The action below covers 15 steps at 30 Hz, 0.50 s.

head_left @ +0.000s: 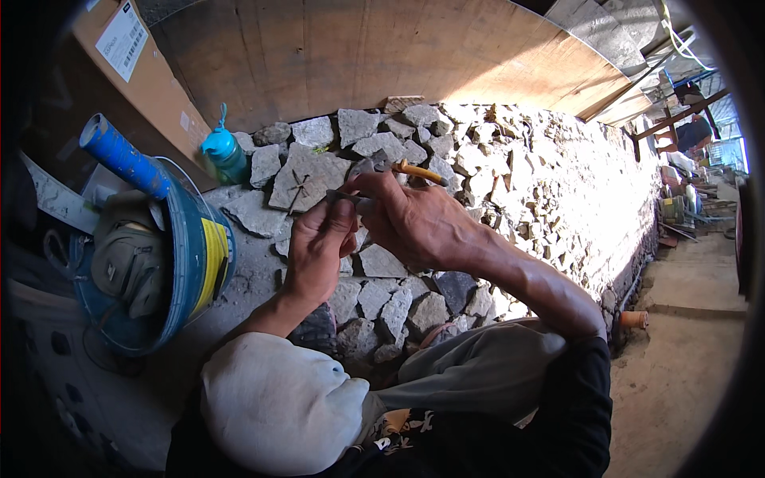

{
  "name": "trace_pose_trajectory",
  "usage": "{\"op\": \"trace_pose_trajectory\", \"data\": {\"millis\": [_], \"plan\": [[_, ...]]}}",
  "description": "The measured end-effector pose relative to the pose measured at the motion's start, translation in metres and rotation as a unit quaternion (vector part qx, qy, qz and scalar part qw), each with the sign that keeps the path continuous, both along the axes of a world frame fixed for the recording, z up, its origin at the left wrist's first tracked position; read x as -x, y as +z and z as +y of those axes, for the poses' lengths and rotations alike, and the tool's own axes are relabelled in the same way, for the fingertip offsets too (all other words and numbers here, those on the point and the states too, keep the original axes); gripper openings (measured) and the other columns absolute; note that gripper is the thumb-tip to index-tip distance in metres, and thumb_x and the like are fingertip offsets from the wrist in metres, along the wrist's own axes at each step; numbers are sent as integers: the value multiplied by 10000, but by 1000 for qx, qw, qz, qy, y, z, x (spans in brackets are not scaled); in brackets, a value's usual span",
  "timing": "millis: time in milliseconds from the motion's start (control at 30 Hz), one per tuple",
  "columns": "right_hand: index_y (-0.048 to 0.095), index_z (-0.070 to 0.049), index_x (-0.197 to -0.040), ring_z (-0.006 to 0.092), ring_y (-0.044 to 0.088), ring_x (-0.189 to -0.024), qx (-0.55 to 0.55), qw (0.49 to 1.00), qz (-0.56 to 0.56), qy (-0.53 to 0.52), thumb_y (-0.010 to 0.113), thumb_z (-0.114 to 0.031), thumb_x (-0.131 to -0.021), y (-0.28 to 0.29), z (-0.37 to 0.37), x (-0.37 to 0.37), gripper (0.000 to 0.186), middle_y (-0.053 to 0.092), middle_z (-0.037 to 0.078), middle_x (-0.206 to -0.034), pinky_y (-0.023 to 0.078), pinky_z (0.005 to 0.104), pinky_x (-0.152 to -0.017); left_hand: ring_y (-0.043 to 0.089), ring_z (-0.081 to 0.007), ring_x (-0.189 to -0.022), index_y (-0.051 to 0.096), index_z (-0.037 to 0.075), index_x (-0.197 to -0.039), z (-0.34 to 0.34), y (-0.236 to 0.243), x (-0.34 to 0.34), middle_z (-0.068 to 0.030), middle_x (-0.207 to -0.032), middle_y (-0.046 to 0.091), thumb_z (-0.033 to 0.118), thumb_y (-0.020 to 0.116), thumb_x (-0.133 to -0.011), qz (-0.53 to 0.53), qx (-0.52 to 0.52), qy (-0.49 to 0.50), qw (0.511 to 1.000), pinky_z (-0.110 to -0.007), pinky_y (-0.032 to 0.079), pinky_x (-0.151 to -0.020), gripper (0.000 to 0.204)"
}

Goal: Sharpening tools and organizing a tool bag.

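Observation:
My right hand (pixel 414 219) is closed round a pair of pliers (pixel 422 171), whose yellow-orange handle sticks out past the knuckles. The grey metal head of the tool lies by the fingertips. My left hand (pixel 319 239) is closed in a pinch right beside it, thumb uppermost, on a small greyish piece (pixel 338 196) too hidden to name. Both hands meet above broken stones. Just beyond the left hand, several thin, dark nail-like pieces (pixel 300 188) lie crossed on a flat stone slab (pixel 312 171).
At left stands a blue bucket (pixel 219 259) holding a grey-green bag (pixel 131 259) and a blue tube (pixel 123 155). A turquoise bottle (pixel 225 155) stands by a cardboard box (pixel 147 80). A wooden board (pixel 382 52) closes off the far side. Rubble (pixel 550 183) spreads right, towards an orange pipe end (pixel 633 319).

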State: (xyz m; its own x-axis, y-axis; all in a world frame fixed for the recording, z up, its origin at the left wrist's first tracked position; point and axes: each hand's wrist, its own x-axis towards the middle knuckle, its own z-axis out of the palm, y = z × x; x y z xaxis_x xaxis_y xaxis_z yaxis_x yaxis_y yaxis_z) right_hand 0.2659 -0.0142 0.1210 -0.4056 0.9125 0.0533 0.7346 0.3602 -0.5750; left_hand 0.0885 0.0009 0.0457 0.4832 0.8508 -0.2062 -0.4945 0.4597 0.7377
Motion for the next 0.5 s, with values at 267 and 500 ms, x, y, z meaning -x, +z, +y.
{"op": "trace_pose_trajectory", "data": {"millis": [267, 500], "plan": [[410, -60, -1250, 377, 650, -645, 30, 999, -21, -19, 570, -244, -935, -1, 1, 2, 398, 659, 204, -881, 498, 465, -504, 359, -17, -604, 636, 78, -1095, 1, 2, 0, 68, -714, 465, 267, 534, -1009, -8, -18, 4, 1000, -190, 296, -536, 232], [398, -49, -1252, 379, 656, -658, -23, 999, -27, -14, 578, -252, -933, -6, 1, 5, 419, 658, 205, -908, 500, 478, -501, 360, -24, -595, 628, 86, -951, 2, 0, 0, 59, -705, 471, 263, 539, -1006, 27, -54, 16, 998, -192, 287, -530, 205]]}}
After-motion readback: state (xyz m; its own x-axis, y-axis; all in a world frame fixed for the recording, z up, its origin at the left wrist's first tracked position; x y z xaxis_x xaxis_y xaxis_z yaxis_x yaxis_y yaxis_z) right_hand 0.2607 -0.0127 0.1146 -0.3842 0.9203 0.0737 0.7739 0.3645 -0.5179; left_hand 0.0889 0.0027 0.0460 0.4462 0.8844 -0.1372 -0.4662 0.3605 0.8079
